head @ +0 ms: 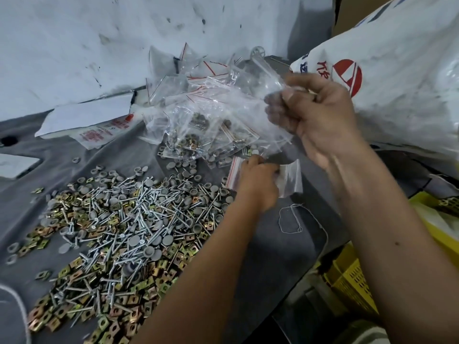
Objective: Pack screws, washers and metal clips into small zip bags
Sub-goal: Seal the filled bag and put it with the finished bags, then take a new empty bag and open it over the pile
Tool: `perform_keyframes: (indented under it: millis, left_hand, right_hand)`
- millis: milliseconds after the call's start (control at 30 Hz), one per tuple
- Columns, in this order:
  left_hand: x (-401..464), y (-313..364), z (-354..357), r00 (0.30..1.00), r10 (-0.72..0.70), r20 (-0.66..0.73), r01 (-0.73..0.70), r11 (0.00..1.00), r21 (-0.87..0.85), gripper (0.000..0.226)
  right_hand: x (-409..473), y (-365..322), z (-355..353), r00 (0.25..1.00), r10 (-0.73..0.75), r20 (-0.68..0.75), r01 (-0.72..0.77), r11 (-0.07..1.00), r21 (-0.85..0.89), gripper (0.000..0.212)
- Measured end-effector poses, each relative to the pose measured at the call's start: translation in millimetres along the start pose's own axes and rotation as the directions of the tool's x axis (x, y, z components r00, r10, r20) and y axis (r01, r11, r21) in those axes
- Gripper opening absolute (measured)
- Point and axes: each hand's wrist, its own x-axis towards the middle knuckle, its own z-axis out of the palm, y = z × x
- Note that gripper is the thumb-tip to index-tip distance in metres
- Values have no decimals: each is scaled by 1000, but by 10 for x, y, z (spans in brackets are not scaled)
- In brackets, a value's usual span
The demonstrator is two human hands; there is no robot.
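A big loose heap of silver screws (139, 219), grey round washers (185, 175) and brass-coloured square clips (74, 266) covers the grey cloth (293, 247) at left and centre. Behind it lies a pile of clear zip bags (198, 100), some filled with parts (191, 142). My left hand (258, 180) grips a small empty zip bag (290, 177) with a red strip, low over the cloth. My right hand (320, 112) is raised above it, fingers curled round a bunch of clear empty bags (263, 78).
A large white woven sack (397, 78) with red print leans at the right. A yellow perforated crate (352, 281) stands at the lower right. White printed packets (92, 125) lie at the back left against a stained white wall. A loose thread (290, 219) lies on the cloth.
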Motion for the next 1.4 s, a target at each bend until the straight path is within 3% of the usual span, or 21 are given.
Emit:
perform_keyframes:
  millis: [33, 67, 100, 133, 167, 200, 267, 333, 433, 467, 533, 633, 700, 767, 833, 900, 1033, 1133, 1267, 1333, 1400]
  left_hand:
    - [5, 32, -108, 996, -85, 5, 83, 953, -290, 31]
    - [-7, 82, -205, 978, -201, 50, 185, 739, -648, 30]
    - [-65, 85, -358, 960, -252, 123, 217, 392, -894, 33]
    - [-108, 91, -466, 960, -215, 182, 201, 72, -977, 43]
    - [-153, 77, -585, 967, -162, 196, 173, -145, -974, 58]
    - [-209, 5, -716, 976, -148, 158, 118, -247, -962, 71]
    - [-374, -209, -1025, 983, -185, 19, -40, -308, -951, 87]
    - [-605, -485, -1308, 958, -270, -94, -159, -231, -960, 87]
    - [-931, -816, -1572, 890, -395, -228, -125, 271, -954, 41]
    - [-1020, -928, -1611, 852, -450, -268, -95, 370, -924, 29]
    - [-1205, -1112, -1680, 793, -544, -274, -83, 349, -934, 18]
    - [-1515, -1322, -1828, 779, -581, -236, -139, 207, -969, 52]
    - [-1681, -1497, -1928, 808, -540, -235, -117, 243, -963, 79]
    - [-1770, -1608, -1991, 836, -507, -209, -67, 282, -957, 89]
    - [-1831, -1667, -2056, 810, -544, -218, -35, 327, -945, 76]
    - [-1855, -1757, -2065, 696, -643, -320, -20, 428, -904, 41]
    - [-1859, -1892, -1987, 503, -714, -488, -13, 558, -830, 27]
    - [-1849, -1924, -1920, 426, -666, -612, 116, 711, -693, 30]
    - [-1835, -1876, -1836, 243, -291, -925, 329, 922, -203, 41]
    - [-1778, -1786, -1795, 263, -205, -943, 204, 967, -153, 31]
    - [-1732, -1707, -1762, 399, -290, -870, 47, 954, -297, 23]
  right_hand:
    - [1, -47, 67, 999, -4, 50, 2, 1000, 30, 20]
    - [-3, -74, 107, 997, -7, 80, 3, 999, 49, 25]
    - [-13, -61, 205, 995, -5, 102, -1, 998, 59, 27]
    - [-22, -45, 251, 995, -5, 100, 0, 999, 52, 25]
    - [-27, -16, 289, 996, -5, 86, 2, 999, 34, 21]
    - [-35, 39, 351, 998, 8, 68, -9, 1000, 11, 16]
    - [-64, 176, 487, 997, 60, 39, -58, 997, -41, 12]
    - [-105, 340, 638, 993, 113, 37, -110, 991, -82, 12]
    - [-194, 596, 901, 983, 174, 63, -168, 981, -98, 12]
    - [-227, 690, 1024, 977, 197, 78, -188, 976, -110, 13]
    - [-286, 853, 1269, 964, 246, 104, -229, 961, -153, 14]
    - [-364, 1057, 1637, 935, 339, 102, -321, 934, -155, 17]
    - [-410, 1172, 1860, 920, 376, 112, -358, 921, -154, 16]
    - [-432, 1254, 2001, 918, 375, 132, -348, 919, -187, 15]
    - [-424, 1329, 2099, 907, 383, 174, -347, 915, -204, 13]
    - [-412, 1386, 2132, 887, 387, 253, -328, 912, -245, 13]
    - [-436, 1541, 2104, 884, 286, 371, -120, 904, -411, 9]
    - [-485, 1634, 2065, 886, 216, 410, -15, 898, -440, 4]
    - [-524, 1683, 2042, 895, 19, 445, 226, 842, -490, 7]
    - [-605, 1682, 2067, 844, -87, 529, 408, 744, -529, 8]
    - [-686, 1681, 2094, 781, -149, 607, 548, 629, -552, 14]
